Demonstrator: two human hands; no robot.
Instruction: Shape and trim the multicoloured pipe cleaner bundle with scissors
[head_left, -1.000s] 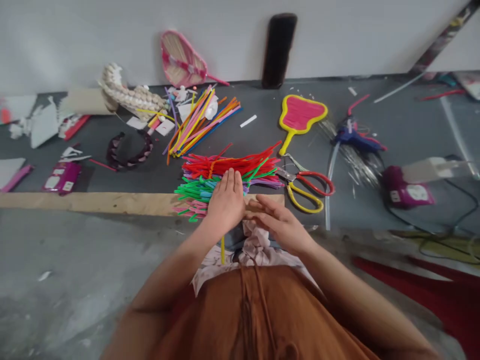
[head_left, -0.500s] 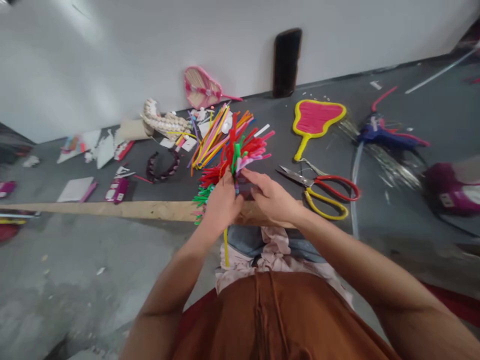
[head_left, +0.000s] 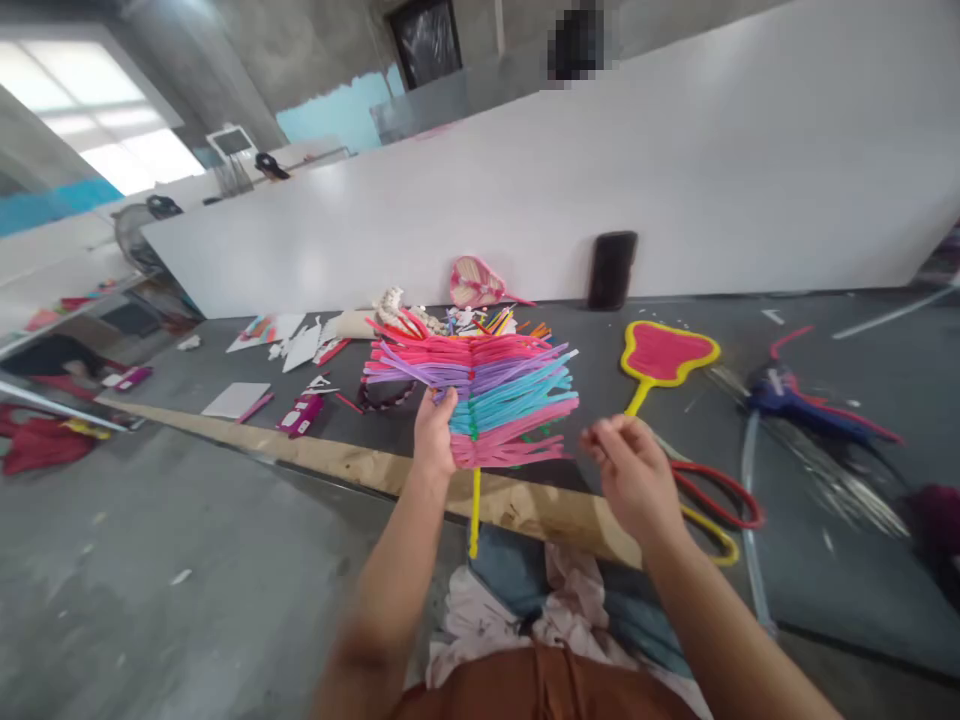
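Note:
A fan-like piece made of pipe cleaners is spread flat in bands of red, pink, purple, blue and rose, with a yellow stem pointing toward me. My left hand is closed on its left side, thumb on top. To the right of the piece, my right hand hovers apart from it, its fingers curled together and nothing visible in them. Beneath that hand lies a pair of scissors with red and yellow handles, the blades mostly hidden.
Beyond the scissors lies a yellow-edged pink fan. A phone leans on the white partition, and a pink woven fan rests farther left. Purple packs, a white pad and a blue bundle lie on the dark table.
The pipe-cleaner piece has gone from bunched and upright to spread flat facing me. My right hand has left it, moving right and curling its fingers. The view has tilted up.

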